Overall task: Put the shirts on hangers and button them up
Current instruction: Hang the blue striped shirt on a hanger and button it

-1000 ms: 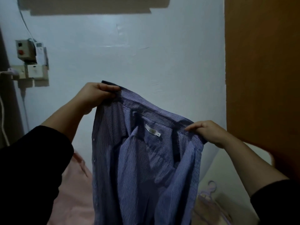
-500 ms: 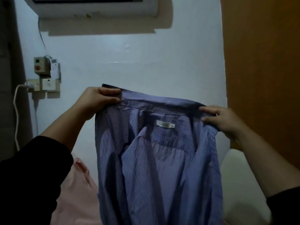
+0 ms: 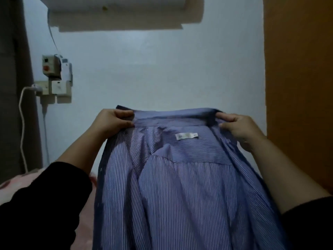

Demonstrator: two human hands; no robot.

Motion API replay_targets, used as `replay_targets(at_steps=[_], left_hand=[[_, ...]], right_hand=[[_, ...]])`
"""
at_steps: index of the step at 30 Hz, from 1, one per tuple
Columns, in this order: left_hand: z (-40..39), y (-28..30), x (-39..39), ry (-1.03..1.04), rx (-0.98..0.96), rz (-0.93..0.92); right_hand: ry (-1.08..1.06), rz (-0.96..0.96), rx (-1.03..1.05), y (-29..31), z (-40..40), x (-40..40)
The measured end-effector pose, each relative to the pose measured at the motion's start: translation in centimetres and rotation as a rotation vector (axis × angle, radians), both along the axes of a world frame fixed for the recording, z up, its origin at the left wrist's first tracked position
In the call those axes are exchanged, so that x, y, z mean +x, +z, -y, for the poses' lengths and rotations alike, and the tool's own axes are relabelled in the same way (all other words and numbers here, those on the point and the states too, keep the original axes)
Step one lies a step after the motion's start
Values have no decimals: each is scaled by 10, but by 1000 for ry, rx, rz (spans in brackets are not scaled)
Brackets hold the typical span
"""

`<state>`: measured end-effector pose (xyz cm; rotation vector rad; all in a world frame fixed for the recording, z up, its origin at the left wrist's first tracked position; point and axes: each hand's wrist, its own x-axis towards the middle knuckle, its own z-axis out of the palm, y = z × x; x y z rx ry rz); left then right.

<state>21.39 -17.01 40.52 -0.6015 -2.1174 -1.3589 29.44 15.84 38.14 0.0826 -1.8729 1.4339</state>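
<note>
A blue shirt with thin white stripes [image 3: 180, 186] hangs in the air in front of me, open, its inside facing me with a white neck label [image 3: 186, 136] showing. My left hand [image 3: 112, 122] grips the left end of the collar. My right hand [image 3: 237, 126] grips the right end, so the collar is stretched level between them. The body of the shirt drops out of the frame's bottom edge. No hanger is in view.
A white wall [image 3: 162, 78] stands behind the shirt, with an air conditioner [image 3: 122, 13] above and a socket box with a white cable [image 3: 54, 76] at left. A wooden panel [image 3: 299, 87] fills the right side. Pink bedding [image 3: 16, 184] lies low at left.
My right hand has risen with its end of the collar, so the collar now runs level instead of sloping down to the right. The view has tilted upward.
</note>
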Motion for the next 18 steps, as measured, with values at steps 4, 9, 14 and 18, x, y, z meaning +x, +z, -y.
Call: replay_targets(at_steps=[4, 9, 14, 18], left_hand=[[-14, -96, -67, 88, -251, 203], [-48, -244, -142, 88, -518, 471], [-86, -364, -194, 112, -603, 599], [-111, -430, -229, 120, -593, 669]], right_hand=[[-58, 363, 86, -100, -22, -65], [-129, 712, 110, -244, -50, -124], [-141, 832, 241, -359, -80, -172], [-155, 906, 361, -426, -99, -207]])
